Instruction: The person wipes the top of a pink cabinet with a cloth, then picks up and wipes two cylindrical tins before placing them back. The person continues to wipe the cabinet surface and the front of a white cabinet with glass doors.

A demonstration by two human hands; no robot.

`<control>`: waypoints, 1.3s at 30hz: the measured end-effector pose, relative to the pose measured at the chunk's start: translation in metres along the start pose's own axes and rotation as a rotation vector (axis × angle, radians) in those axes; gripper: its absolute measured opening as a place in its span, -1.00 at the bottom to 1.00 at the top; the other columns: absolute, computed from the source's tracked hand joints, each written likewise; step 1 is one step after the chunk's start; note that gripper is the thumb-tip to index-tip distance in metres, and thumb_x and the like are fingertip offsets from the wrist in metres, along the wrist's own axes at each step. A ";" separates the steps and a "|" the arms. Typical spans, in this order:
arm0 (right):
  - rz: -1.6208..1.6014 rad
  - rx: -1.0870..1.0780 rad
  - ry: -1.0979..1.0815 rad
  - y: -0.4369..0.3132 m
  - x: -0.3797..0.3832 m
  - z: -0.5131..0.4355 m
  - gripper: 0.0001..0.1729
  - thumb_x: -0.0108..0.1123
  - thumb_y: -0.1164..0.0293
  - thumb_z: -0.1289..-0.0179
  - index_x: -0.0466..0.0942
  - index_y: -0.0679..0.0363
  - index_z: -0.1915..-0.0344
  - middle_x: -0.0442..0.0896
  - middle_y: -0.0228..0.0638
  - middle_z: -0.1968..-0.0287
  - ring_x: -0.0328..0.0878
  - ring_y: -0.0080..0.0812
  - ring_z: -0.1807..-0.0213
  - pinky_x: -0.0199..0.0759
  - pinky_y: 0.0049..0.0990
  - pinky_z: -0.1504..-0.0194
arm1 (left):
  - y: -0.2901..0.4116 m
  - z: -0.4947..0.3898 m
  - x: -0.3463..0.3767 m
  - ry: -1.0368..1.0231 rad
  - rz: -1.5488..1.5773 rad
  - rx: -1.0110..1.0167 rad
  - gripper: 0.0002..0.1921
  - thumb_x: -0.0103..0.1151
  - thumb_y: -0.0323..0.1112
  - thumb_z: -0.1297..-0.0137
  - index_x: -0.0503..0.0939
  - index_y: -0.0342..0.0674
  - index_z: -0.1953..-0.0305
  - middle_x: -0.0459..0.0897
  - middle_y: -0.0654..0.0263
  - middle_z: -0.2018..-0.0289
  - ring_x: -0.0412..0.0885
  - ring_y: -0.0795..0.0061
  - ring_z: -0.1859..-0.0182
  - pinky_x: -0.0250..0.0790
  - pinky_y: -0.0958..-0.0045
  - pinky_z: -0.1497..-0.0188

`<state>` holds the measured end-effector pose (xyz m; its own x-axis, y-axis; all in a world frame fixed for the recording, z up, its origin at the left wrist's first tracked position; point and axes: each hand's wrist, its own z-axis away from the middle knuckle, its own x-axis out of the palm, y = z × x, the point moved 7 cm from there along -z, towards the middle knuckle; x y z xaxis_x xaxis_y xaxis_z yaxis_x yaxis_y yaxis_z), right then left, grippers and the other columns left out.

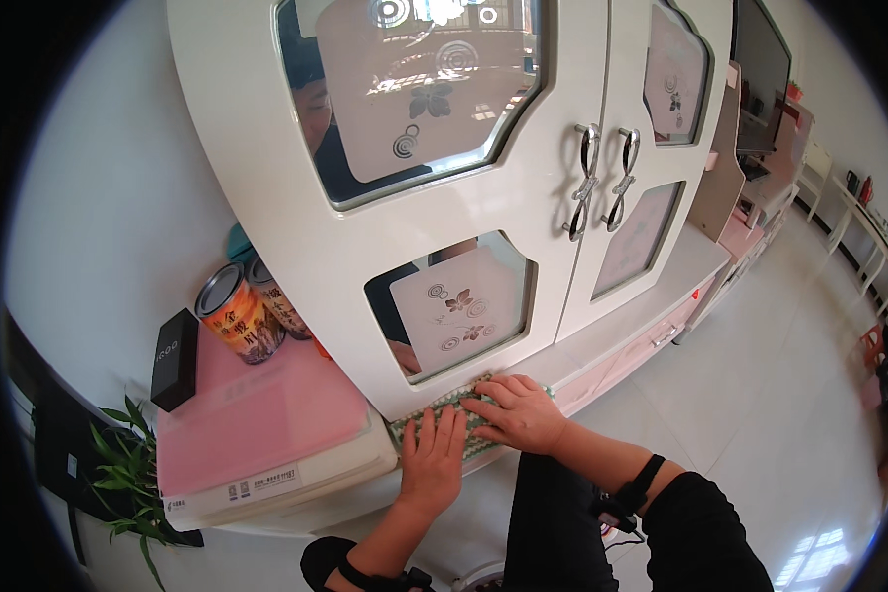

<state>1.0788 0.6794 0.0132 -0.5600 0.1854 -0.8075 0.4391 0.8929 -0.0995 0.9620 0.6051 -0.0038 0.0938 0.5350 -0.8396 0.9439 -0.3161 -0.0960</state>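
Observation:
A green-and-cream patterned cloth [473,422] lies on the cabinet's low ledge, right below a white cabinet door. My left hand [435,460] rests palm down on the cloth's left part, fingers pointing toward the door. On its right part lies my right hand [519,416], with the fingers spread and angled left. Neither hand is gripping anything that I can see, and both cover much of the cloth. The white cabinet door [481,214] above has patterned glass panels and a chrome handle [584,183].
Left of the cloth, a pink-topped box [296,414] bears printed codes. A black box [175,360] and printed tins [240,314] stand there. A leafy plant [129,473] grows beside it. Pink drawers [636,344] run along the right.

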 end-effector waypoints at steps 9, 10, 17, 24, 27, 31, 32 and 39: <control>0.051 -0.006 -0.006 0.020 -0.013 0.009 -0.52 0.35 0.09 -0.14 0.61 -0.05 -0.08 0.55 -0.40 -0.08 0.46 -0.27 -0.14 0.34 -0.28 -0.14 | 0.013 -0.018 0.005 0.004 0.050 0.003 -0.46 0.02 -0.34 -0.23 0.43 -0.29 -0.28 0.45 0.12 -0.26 0.40 0.08 -0.28 0.17 -0.02 -0.33; 0.059 -0.008 0.010 0.025 -0.017 0.011 -0.52 0.35 0.10 -0.13 0.62 -0.07 -0.06 0.55 -0.43 -0.06 0.46 -0.28 -0.13 0.32 -0.27 -0.14 | 0.017 -0.021 0.006 0.006 0.064 0.005 -0.47 0.03 -0.35 -0.24 0.43 -0.28 -0.27 0.45 0.13 -0.26 0.41 0.09 -0.27 0.18 -0.02 -0.33; 0.111 0.035 -0.048 0.064 -0.033 0.027 -0.54 0.37 0.15 -0.10 0.63 -0.11 -0.05 0.56 -0.46 -0.04 0.47 -0.31 -0.12 0.29 -0.27 -0.13 | 0.044 -0.052 0.021 0.030 0.062 0.027 -0.47 0.02 -0.38 -0.22 0.44 -0.27 -0.27 0.47 0.16 -0.25 0.43 0.13 -0.26 0.20 0.01 -0.31; 0.091 0.009 -0.028 0.079 -0.038 0.032 -0.54 0.38 0.17 -0.08 0.63 -0.10 -0.04 0.55 -0.47 -0.03 0.46 -0.31 -0.11 0.28 -0.27 -0.10 | 0.058 -0.064 0.031 0.041 0.043 -0.022 -0.46 0.02 -0.36 -0.21 0.44 -0.29 -0.27 0.45 0.15 -0.26 0.40 0.12 -0.27 0.20 -0.02 -0.31; 0.087 0.012 -0.007 0.078 -0.037 0.032 -0.55 0.36 0.17 -0.09 0.62 -0.08 -0.04 0.54 -0.46 -0.03 0.45 -0.30 -0.12 0.27 -0.27 -0.09 | 0.061 -0.064 0.031 0.032 0.026 -0.042 -0.46 0.02 -0.34 -0.22 0.44 -0.29 -0.26 0.44 0.15 -0.27 0.39 0.11 -0.28 0.19 -0.04 -0.32; 0.058 0.013 0.023 0.077 -0.037 0.032 -0.57 0.35 0.17 -0.11 0.62 -0.07 -0.02 0.53 -0.44 -0.02 0.45 -0.29 -0.12 0.26 -0.25 -0.09 | 0.065 -0.064 0.031 0.016 0.004 -0.086 -0.47 0.00 -0.34 -0.24 0.44 -0.29 -0.27 0.44 0.15 -0.26 0.38 0.11 -0.29 0.15 -0.04 -0.35; 0.043 0.017 0.040 0.077 -0.037 0.032 -0.58 0.35 0.17 -0.12 0.62 -0.06 -0.01 0.53 -0.44 -0.02 0.45 -0.29 -0.12 0.26 -0.25 -0.09 | 0.066 -0.064 0.031 0.014 0.000 -0.092 -0.47 -0.01 -0.32 -0.26 0.43 -0.29 -0.28 0.43 0.15 -0.26 0.38 0.10 -0.30 0.15 -0.04 -0.35; 0.012 0.027 0.122 0.078 -0.032 0.034 -0.64 0.33 0.17 -0.15 0.61 -0.07 0.04 0.53 -0.41 -0.03 0.45 -0.28 -0.14 0.26 -0.23 -0.07 | 0.066 -0.064 0.032 0.007 -0.008 -0.099 -0.45 -0.01 -0.37 -0.26 0.40 -0.28 -0.31 0.41 0.14 -0.28 0.35 0.09 -0.32 0.10 -0.03 -0.39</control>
<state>1.1551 0.7292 0.0118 -0.6352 0.2459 -0.7322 0.4640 0.8793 -0.1072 1.0476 0.6516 -0.0023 0.0882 0.5429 -0.8351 0.9713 -0.2328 -0.0488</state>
